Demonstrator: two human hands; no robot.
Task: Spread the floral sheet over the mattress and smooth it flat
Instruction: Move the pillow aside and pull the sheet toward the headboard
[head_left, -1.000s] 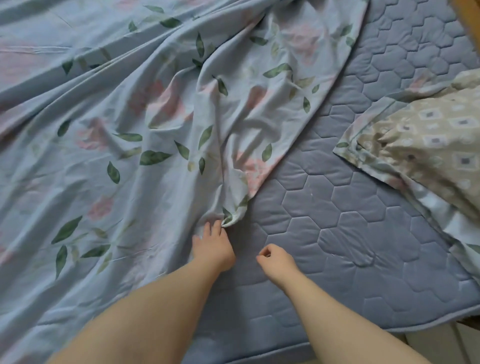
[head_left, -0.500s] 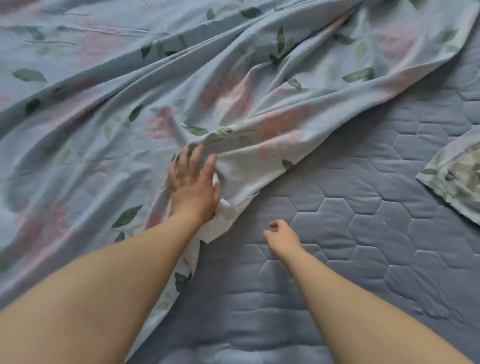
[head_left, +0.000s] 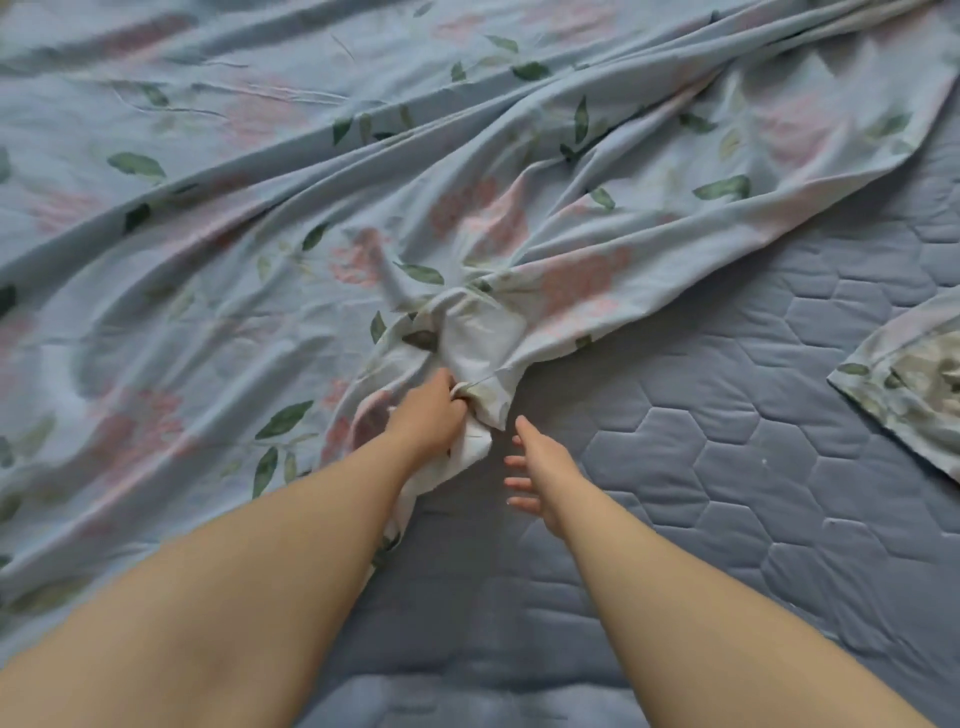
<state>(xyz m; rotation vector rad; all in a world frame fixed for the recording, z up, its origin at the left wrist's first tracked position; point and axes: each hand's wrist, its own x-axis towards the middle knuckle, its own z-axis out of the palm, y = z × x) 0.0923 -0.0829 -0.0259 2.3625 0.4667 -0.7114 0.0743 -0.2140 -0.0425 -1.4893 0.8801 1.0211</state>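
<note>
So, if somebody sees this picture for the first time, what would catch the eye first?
The crumpled floral sheet fills the left and top, its folds running toward a bunched edge near the centre that the left hand grips. To its right, the right hand is open with fingers spread over the bare quilted mattress. A patterned pillow pokes in at the right edge.

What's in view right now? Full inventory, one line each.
floral sheet: 1, light blue with pink flowers and green leaves, rumpled over the left and top of the mattress
mattress: 1, blue-grey with hexagon quilting, bare at right and bottom
patterned cloth: 1, beige and blue, right edge on the mattress, mostly cut off
left hand: 1, centre, grips the bunched sheet edge
right hand: 1, beside it over bare mattress, fingers spread, holds nothing
</note>
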